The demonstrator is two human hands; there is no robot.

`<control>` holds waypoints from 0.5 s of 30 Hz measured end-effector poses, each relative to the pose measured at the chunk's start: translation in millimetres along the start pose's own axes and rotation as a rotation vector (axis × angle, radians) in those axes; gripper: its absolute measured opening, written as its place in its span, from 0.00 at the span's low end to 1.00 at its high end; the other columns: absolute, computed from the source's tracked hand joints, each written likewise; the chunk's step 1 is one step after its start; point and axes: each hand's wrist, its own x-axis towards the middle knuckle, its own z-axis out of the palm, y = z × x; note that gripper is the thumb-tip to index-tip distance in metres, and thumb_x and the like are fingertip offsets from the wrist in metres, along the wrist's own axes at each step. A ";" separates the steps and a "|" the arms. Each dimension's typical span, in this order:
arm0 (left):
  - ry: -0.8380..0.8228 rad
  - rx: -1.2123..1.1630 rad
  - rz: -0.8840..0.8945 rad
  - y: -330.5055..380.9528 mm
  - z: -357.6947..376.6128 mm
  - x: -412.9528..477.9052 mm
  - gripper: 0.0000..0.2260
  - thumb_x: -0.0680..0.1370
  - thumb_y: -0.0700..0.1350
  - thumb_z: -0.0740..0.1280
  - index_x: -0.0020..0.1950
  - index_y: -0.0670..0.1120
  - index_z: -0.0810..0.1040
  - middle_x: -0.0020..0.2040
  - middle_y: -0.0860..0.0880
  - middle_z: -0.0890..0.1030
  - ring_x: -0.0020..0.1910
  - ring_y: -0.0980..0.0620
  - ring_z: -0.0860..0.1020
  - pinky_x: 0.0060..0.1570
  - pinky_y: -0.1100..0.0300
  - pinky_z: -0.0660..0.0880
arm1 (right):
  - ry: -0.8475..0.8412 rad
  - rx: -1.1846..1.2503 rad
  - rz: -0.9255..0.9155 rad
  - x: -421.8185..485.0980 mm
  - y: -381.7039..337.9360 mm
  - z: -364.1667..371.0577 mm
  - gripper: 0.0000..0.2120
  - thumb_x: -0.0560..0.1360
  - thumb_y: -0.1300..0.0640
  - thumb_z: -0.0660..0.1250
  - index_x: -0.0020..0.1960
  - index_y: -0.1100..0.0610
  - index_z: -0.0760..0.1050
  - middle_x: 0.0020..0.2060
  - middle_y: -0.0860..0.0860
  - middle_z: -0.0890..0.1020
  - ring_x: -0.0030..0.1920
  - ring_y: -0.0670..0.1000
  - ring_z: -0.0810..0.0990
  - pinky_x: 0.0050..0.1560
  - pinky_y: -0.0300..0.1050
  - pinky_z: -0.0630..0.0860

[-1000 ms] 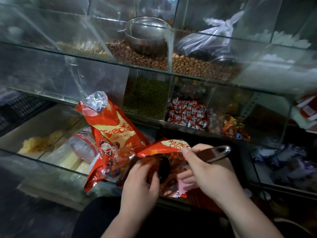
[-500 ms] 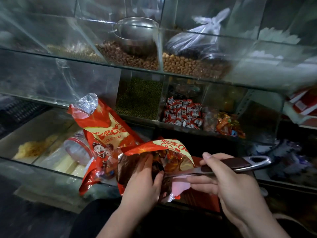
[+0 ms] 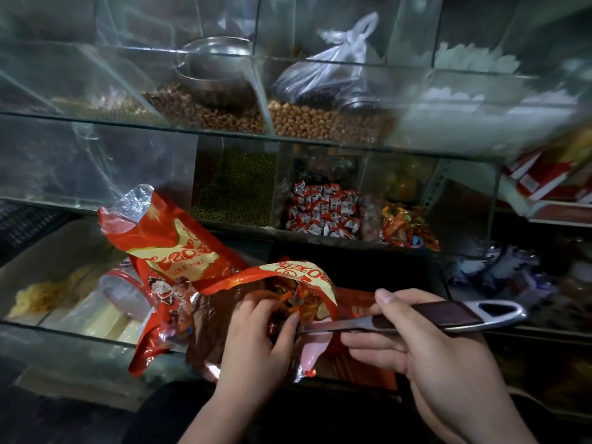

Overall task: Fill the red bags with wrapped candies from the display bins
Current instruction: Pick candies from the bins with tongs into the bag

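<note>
The red bag [image 3: 243,280] is glossy, crinkled plastic film with a silvery lining, the scoop [image 3: 448,314] is smooth bright metal with a dark polished handle, the bins [image 3: 96,161] are clear glass, and the bowl [image 3: 217,68] is dull steel.

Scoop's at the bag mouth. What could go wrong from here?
1. The left hand holds open only one side of the front red bag. The far rim sags, so wrapped candies coming off the scoop in the right hand may spill past the mouth.
2. The rear red bag leans beside it with its top open. A nudge from the front bag could tip it.
</note>
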 end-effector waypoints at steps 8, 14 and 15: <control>0.192 0.043 0.215 28.7 -19.0 10.8 0.08 0.79 0.53 0.64 0.51 0.51 0.78 0.50 0.58 0.76 0.52 0.59 0.75 0.54 0.64 0.71 | -0.135 0.137 -0.072 -11.0 -27.2 -7.4 0.05 0.65 0.56 0.73 0.32 0.56 0.82 0.32 0.64 0.85 0.36 0.69 0.87 0.29 0.49 0.83; 0.235 0.075 0.403 74.5 -27.7 53.3 0.11 0.81 0.51 0.64 0.53 0.48 0.83 0.52 0.54 0.79 0.52 0.55 0.76 0.51 0.59 0.74 | -0.125 0.254 -0.197 -16.5 -59.0 -18.7 0.02 0.59 0.57 0.72 0.30 0.55 0.82 0.27 0.59 0.83 0.32 0.65 0.87 0.27 0.46 0.83; 0.228 0.084 0.433 83.0 -26.5 61.6 0.11 0.81 0.51 0.64 0.53 0.48 0.83 0.51 0.54 0.78 0.51 0.55 0.76 0.50 0.60 0.74 | -0.101 0.270 -0.221 -16.3 -63.7 -22.2 0.03 0.58 0.57 0.72 0.30 0.55 0.82 0.27 0.58 0.83 0.31 0.64 0.87 0.26 0.46 0.83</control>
